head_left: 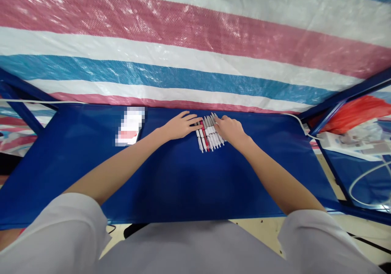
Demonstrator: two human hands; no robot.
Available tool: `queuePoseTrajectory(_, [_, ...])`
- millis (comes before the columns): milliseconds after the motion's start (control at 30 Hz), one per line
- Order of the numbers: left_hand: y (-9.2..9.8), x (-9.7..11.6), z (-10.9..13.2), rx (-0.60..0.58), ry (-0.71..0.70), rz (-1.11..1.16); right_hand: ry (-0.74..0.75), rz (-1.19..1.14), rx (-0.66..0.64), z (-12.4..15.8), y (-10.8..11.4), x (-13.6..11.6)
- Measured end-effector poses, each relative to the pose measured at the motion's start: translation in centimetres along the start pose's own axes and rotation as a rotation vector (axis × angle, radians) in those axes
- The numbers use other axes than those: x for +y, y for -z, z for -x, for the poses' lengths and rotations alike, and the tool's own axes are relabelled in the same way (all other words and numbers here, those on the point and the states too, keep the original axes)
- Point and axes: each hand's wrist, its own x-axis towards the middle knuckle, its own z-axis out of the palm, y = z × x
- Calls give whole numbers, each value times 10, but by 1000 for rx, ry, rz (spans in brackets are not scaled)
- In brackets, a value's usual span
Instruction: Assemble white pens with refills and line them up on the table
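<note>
A row of several white pens (210, 134), one of them red, lies side by side on the blue table (171, 180). My left hand (182, 125) rests on the table at the row's left edge, fingers stretched flat and touching the leftmost pens. My right hand (229, 129) lies on the right side of the row, fingers curled down onto the pens' upper ends.
A blurred white and red card or packet (130, 131) lies on the table to the left of my left hand. A striped plastic sheet (195, 49) hangs behind the table. To the right are a blue frame, a red bag (357, 111) and white cables.
</note>
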Motion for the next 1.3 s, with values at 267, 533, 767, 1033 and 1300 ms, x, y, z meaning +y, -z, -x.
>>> queuePoseTrajectory(267, [-2,62,13,98,312,4,-12,-43,-30,3,5,2])
queuePoseTrajectory(533, [-1,64,13,82,358,132,-83,-276,-79,-1,7,-6])
queuePoseTrajectory(767, [14,38,16,-18,464,91,-96,-797,-356,-5,16,-19])
queuePoseTrajectory(1033, [13,67,10,-137,656,83,185,-123,16,5,17,0])
queuePoseTrajectory(1300, [7,88,-4,-268,733,114,278,-52,116,-5,-8,21])
